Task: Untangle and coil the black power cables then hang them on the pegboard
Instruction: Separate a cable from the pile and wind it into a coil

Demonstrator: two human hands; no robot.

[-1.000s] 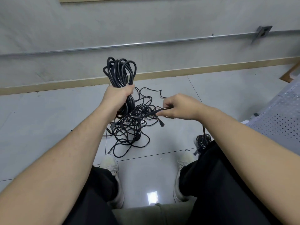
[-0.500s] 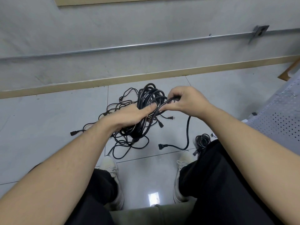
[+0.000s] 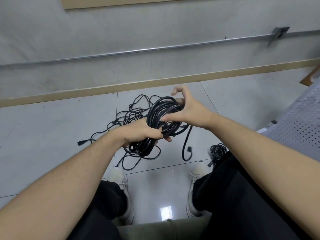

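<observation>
My left hand [image 3: 140, 132] grips the lower part of a thick coil of black power cable [image 3: 161, 110], held above the floor. On the coil's right side is my right hand [image 3: 192, 111], with its fingers hooked over the top strands, its thumb across the front and its index finger lifted. A loose tail with a plug [image 3: 189, 149] hangs from the coil. Under and behind it, a tangle of thinner black cable [image 3: 131, 115] lies on the tiles, one plug end [image 3: 80, 142] trailing left.
A small coiled black cable [image 3: 218, 149] lies beside my right shoe [image 3: 199, 172]. A perforated grey metal seat [image 3: 297, 125] stands at the right. The grey wall carries a metal conduit [image 3: 138, 51], and a tan board edge [image 3: 121, 2] shows at the top.
The coil came down from upright in my left hand to a lower, tilted hold. My right hand let go of the pinched strand and moved onto the coil's right side; a tail now hangs free.
</observation>
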